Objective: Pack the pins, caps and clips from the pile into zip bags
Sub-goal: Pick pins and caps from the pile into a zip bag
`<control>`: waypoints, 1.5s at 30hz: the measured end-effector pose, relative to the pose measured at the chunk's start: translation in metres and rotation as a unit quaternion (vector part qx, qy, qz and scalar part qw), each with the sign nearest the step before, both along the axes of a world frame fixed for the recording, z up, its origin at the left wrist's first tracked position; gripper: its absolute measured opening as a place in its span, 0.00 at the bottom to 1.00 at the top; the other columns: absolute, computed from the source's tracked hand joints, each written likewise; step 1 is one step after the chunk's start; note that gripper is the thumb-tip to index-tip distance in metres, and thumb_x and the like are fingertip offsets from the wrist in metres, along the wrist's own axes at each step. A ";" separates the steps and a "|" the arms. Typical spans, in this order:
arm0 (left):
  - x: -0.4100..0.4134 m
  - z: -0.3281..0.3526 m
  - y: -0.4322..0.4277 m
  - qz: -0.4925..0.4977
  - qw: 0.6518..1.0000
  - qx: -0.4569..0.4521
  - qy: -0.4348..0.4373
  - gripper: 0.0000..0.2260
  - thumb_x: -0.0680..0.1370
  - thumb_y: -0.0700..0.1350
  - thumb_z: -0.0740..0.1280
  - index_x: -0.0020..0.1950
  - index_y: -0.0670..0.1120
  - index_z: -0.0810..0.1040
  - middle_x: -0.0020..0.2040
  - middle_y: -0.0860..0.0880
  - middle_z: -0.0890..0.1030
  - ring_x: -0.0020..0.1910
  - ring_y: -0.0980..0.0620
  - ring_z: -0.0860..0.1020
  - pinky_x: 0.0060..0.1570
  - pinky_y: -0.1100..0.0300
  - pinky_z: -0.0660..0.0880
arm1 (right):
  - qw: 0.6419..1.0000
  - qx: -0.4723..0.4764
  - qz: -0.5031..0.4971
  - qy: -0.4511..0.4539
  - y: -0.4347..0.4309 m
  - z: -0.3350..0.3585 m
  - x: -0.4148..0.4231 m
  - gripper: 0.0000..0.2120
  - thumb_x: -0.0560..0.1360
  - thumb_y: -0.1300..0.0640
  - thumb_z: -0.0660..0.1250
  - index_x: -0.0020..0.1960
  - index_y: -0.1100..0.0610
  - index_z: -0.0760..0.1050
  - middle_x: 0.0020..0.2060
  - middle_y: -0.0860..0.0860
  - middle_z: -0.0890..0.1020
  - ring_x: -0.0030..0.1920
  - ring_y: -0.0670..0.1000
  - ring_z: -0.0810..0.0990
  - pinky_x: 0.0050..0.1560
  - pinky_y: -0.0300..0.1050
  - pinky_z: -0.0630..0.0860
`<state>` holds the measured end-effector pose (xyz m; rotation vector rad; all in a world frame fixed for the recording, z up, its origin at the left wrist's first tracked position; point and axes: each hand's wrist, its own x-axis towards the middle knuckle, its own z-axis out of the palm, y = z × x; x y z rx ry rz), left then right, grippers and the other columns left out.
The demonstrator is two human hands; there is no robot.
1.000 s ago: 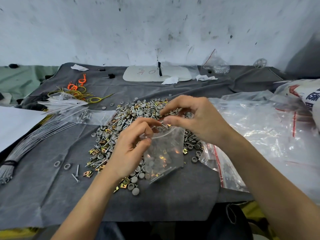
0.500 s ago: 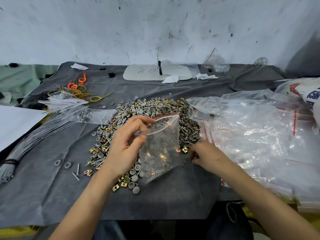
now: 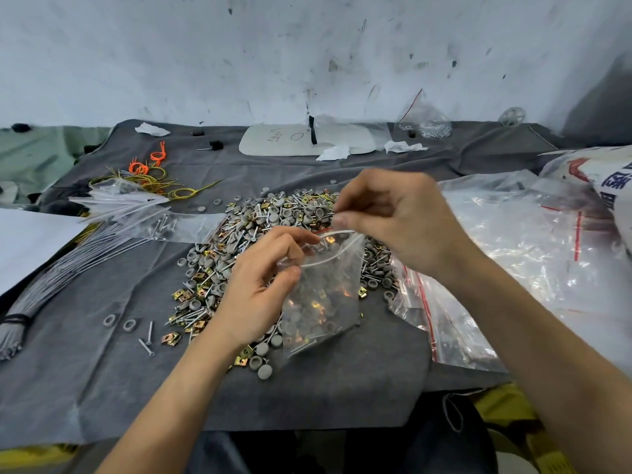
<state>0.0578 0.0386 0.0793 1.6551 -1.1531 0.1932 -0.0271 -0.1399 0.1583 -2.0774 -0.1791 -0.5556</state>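
A pile [image 3: 273, 220] of grey caps, metal pins and brass clips lies on the dark grey cloth [image 3: 102, 388]. My left hand [image 3: 260, 289] pinches the near lip of a small clear zip bag [image 3: 325, 295], which stands open and holds several caps and clips. My right hand [image 3: 393, 217] hovers at the bag's mouth with thumb and fingers pinched together; what they hold is too small to make out.
A heap of empty zip bags with red strips [image 3: 513, 261] lies to the right. A bundle of grey rods [image 3: 61, 268] and clear sleeves [image 3: 126, 203] lie left, yellow and orange wires [image 3: 150, 172] behind. A white pad [image 3: 307, 140] sits at the back.
My right hand went down to the cloth beside the bag, then rose back to the bag's mouth. The left hand kept holding the bag open.
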 end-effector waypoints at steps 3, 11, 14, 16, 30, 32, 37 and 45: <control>0.001 -0.001 0.001 0.007 1.000 -0.004 0.001 0.10 0.73 0.45 0.59 0.38 0.39 0.71 0.57 0.46 0.79 0.57 0.50 0.78 0.56 0.57 0.73 | 0.995 -0.096 -0.001 0.018 0.000 -0.006 0.002 0.07 0.70 0.63 0.74 0.47 0.56 0.82 0.42 0.45 0.83 0.44 0.39 0.81 0.49 0.30 0.74; 0.004 -0.001 0.007 0.025 1.000 -0.009 0.016 0.13 0.73 0.47 0.58 0.37 0.37 0.72 0.56 0.46 0.80 0.58 0.50 0.77 0.56 0.55 0.73 | 0.927 -0.139 -0.205 0.281 -0.053 -0.078 0.021 0.04 0.73 0.60 0.72 0.47 0.57 0.80 0.43 0.53 0.82 0.44 0.50 0.80 0.47 0.40 0.73; 0.005 -0.002 0.007 0.023 0.999 -0.015 0.020 0.14 0.73 0.48 0.59 0.37 0.37 0.72 0.56 0.46 0.80 0.58 0.49 0.77 0.55 0.53 0.73 | 0.870 -0.229 -0.200 0.388 -0.054 -0.117 0.019 0.04 0.72 0.57 0.72 0.46 0.56 0.79 0.40 0.54 0.81 0.46 0.56 0.82 0.41 0.41 0.74; 0.005 -0.002 0.007 0.025 0.999 -0.014 0.018 0.14 0.73 0.48 0.59 0.37 0.37 0.72 0.56 0.47 0.80 0.58 0.48 0.77 0.55 0.53 0.73 | 0.856 -0.258 -0.224 0.389 -0.053 -0.125 0.021 0.06 0.71 0.58 0.72 0.48 0.56 0.79 0.45 0.57 0.81 0.48 0.58 0.81 0.45 0.44 0.76; 0.000 -0.003 0.000 0.008 1.000 0.007 -0.002 0.09 0.74 0.46 0.58 0.39 0.41 0.72 0.58 0.46 0.79 0.57 0.48 0.78 0.55 0.50 0.74 | 0.994 0.099 -0.036 -0.029 -0.017 -0.010 0.007 0.08 0.69 0.64 0.73 0.41 0.52 0.79 0.37 0.49 0.85 0.41 0.49 0.84 0.49 0.42 0.80; 0.000 -0.002 -0.001 0.011 1.000 0.013 -0.018 0.11 0.74 0.45 0.59 0.40 0.38 0.72 0.58 0.46 0.79 0.58 0.49 0.78 0.56 0.51 0.74 | 1.000 -0.001 0.005 0.024 -0.005 -0.004 0.005 0.07 0.69 0.64 0.74 0.42 0.53 0.80 0.37 0.47 0.84 0.41 0.45 0.83 0.50 0.39 0.78; 0.000 -0.001 0.003 0.021 1.000 0.004 -0.022 0.08 0.74 0.46 0.58 0.40 0.42 0.72 0.58 0.45 0.79 0.58 0.49 0.78 0.56 0.54 0.74 | 0.999 -0.001 -0.048 -0.003 -0.014 -0.018 0.009 0.04 0.73 0.60 0.72 0.45 0.51 0.81 0.40 0.45 0.84 0.42 0.42 0.81 0.46 0.34 0.75; 0.001 -0.002 0.009 0.031 0.999 -0.009 -0.005 0.13 0.74 0.46 0.58 0.38 0.37 0.72 0.57 0.46 0.79 0.58 0.49 0.78 0.55 0.55 0.73 | 0.908 -0.249 -0.172 0.290 -0.057 -0.131 0.032 0.09 0.75 0.61 0.68 0.54 0.57 0.81 0.52 0.55 0.82 0.55 0.54 0.79 0.56 0.43 0.73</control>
